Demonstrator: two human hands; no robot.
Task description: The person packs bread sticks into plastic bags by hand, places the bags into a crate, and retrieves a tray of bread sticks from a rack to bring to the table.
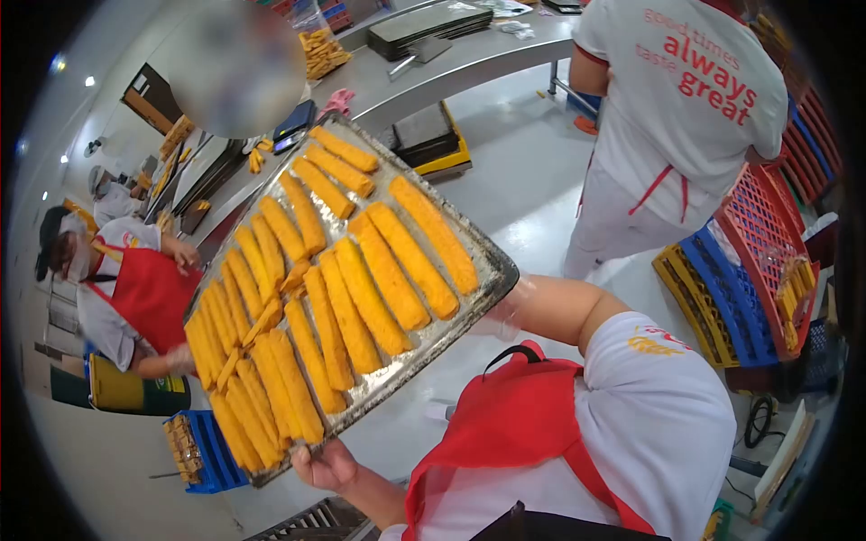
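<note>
I hold a battered metal tray [424, 347] tilted in front of me, covered with several golden breaded sticks [361, 288] lying in rows. My left hand [323, 466] grips the tray's near corner at the bottom of the view, thumb on the rim. My right hand [507, 311], in a clear plastic glove, holds the tray's edge from beneath on the right, with the fingers hidden under the metal. My white shirt and red apron [505, 433] fill the lower right.
A person in a white shirt [686, 99] stands with their back to me at the upper right, beside stacked red, blue and yellow crates [749, 261]. A steel table [451, 68] runs along the top. A person in a red apron [135, 298] works at the left. A blue crate [203, 451] sits on the floor.
</note>
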